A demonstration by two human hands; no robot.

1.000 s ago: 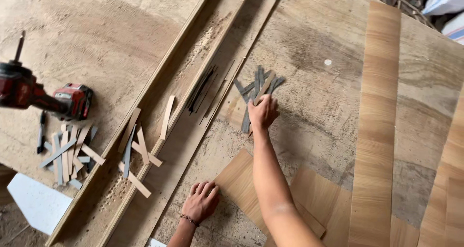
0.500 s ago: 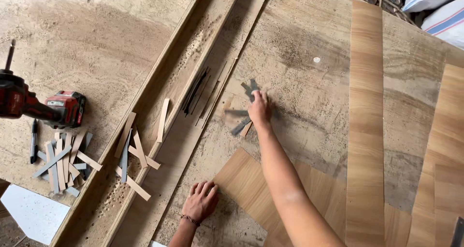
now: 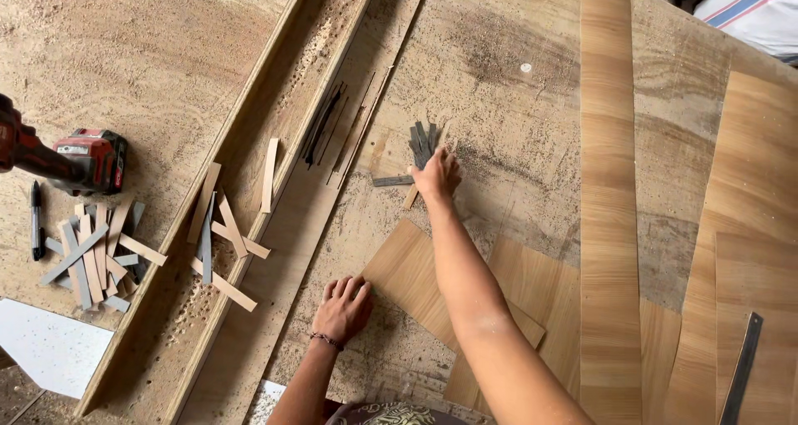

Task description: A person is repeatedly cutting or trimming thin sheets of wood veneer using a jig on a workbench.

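Both hands were busy: the right hand [image 3: 435, 175] closed on a few dark strips [image 3: 422, 142] gathered from the dusty board [image 3: 515, 109], one strip [image 3: 392, 180] still loose beside it, while the left hand [image 3: 342, 308] lay flat and open near a veneer sheet [image 3: 407, 271].

Near the middle of the frame the right hand [image 3: 435, 175] grips a fanned bunch of dark grey strips [image 3: 422, 140] on the dusty plywood surface [image 3: 515, 126]. Lower centre, the left hand [image 3: 342, 308] lies flat, fingers spread, beside a wood-grain veneer sheet [image 3: 407, 267]. At left edge lies a red drill [image 3: 79, 160] above a heap of loose strips [image 3: 91, 254].
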